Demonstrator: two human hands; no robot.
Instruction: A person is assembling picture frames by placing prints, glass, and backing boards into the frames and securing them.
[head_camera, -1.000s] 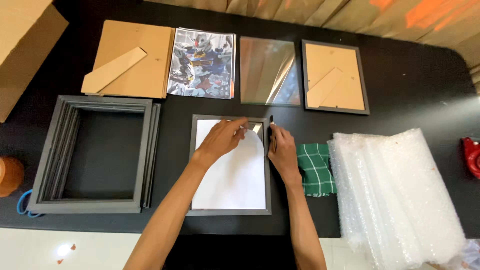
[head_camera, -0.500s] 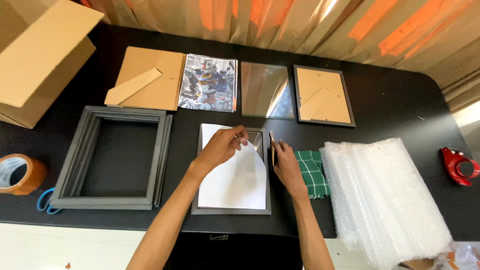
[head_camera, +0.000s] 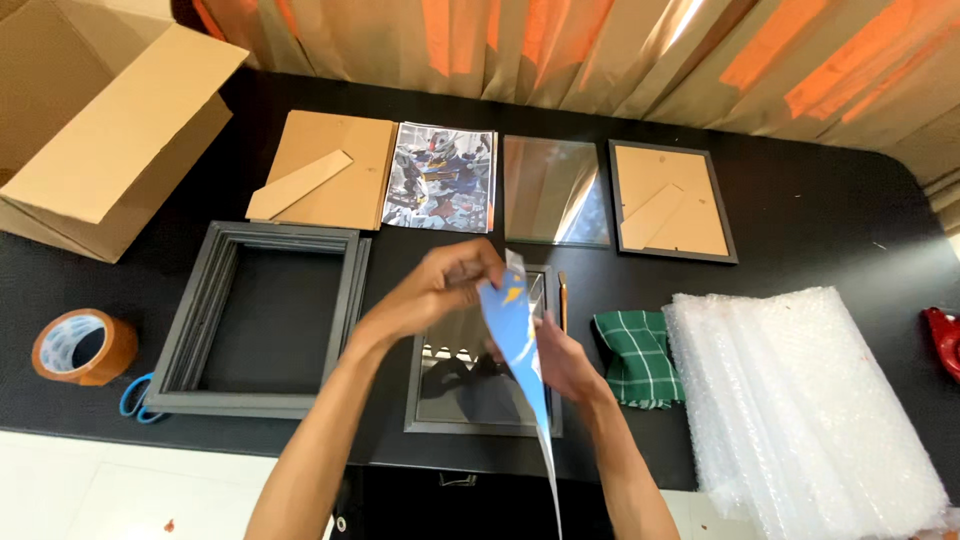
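Our left hand (head_camera: 445, 285) pinched the thin blue-backed sheet (head_camera: 518, 345), lifted on edge above the dark rectangular frame (head_camera: 480, 390) on the black counter (head_camera: 820, 230); right hand (head_camera: 560, 362) gripped its lower edge (glass bared, sheet not yet clear).

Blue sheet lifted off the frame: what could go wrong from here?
The blue sheet is pinched at its top by the left hand, and it could crease or tear. The glass in the frame lies uncovered under both hands, so the right hand may smudge it. The loose glass pane lies close behind.
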